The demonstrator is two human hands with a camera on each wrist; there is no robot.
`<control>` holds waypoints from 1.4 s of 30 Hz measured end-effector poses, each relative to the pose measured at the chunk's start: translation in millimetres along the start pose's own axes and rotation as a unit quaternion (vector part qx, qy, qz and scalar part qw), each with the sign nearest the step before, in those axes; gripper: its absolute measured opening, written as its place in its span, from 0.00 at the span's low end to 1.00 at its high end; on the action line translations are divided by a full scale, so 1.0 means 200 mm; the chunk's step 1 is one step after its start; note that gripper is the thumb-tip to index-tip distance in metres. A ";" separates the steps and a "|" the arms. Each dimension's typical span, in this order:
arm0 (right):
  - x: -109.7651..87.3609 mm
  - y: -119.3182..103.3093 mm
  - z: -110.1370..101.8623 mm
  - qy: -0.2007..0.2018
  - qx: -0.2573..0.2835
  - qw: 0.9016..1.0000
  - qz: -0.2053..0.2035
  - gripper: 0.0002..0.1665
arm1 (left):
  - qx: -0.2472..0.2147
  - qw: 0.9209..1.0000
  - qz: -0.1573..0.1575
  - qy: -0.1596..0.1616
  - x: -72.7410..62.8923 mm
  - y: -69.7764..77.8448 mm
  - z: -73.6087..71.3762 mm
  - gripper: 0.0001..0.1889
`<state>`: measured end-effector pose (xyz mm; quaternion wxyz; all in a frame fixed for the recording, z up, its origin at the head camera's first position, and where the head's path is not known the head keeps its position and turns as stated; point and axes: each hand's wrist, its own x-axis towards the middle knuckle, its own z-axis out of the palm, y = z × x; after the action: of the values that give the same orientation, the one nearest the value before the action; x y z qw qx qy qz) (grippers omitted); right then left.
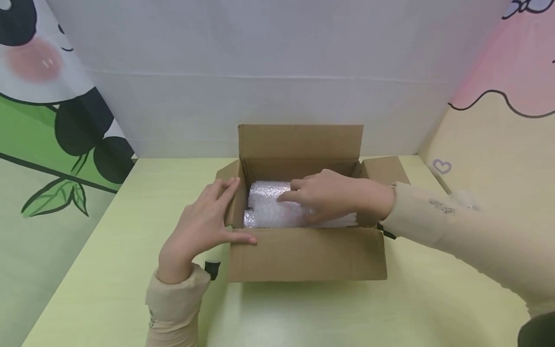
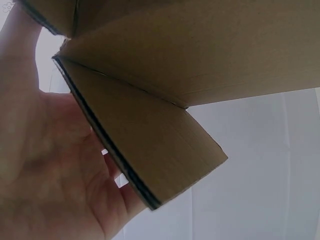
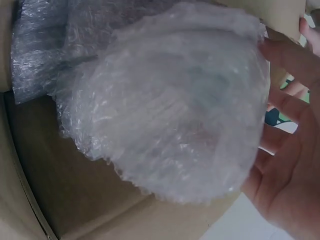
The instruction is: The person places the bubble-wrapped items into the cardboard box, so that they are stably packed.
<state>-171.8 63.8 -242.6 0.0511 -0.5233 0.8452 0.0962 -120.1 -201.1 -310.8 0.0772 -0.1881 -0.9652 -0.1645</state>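
An open cardboard box (image 1: pixel 308 255) stands on the table with its flaps spread. Inside lies clear bubble wrap (image 1: pixel 273 212), and the right wrist view shows a rounded bubble-wrapped bundle (image 3: pixel 175 115) close up; what it encloses is hidden by the wrap. My right hand (image 1: pixel 334 193) reaches in from the right, its bent fingers gripping the bundle's edge. At the box's near left corner my left hand (image 1: pixel 201 224) holds on, fingers along the outside of the left flap (image 2: pixel 135 130) and thumb across the front flap.
Pale yellow-green tabletop (image 1: pixel 108 270) surrounds the box. A plain light wall (image 1: pixel 277 96) rises behind it. The box's back flap (image 1: pixel 299 142) stands upright, and its right flap (image 1: pixel 386 169) leans outward beside my right forearm. More crinkled bubble wrap (image 3: pixel 40 45) lies beside the bundle.
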 end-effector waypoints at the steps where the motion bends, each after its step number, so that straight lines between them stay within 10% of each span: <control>1: 0.01 0.00 0.01 -0.005 -0.001 1.000 0.001 0.32 | 0.000 1.000 0.000 0.000 0.00 0.00 0.00 0.67; 42: 0.00 0.00 0.02 -0.073 0.044 0.996 0.028 0.33 | -0.002 1.000 -0.002 -0.002 0.01 -0.01 0.01 0.68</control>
<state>-172.8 64.3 -247.2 0.1328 -0.4882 0.8569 0.0982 -122.2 -202.2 -312.9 0.0743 -0.1870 -0.9654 -0.1658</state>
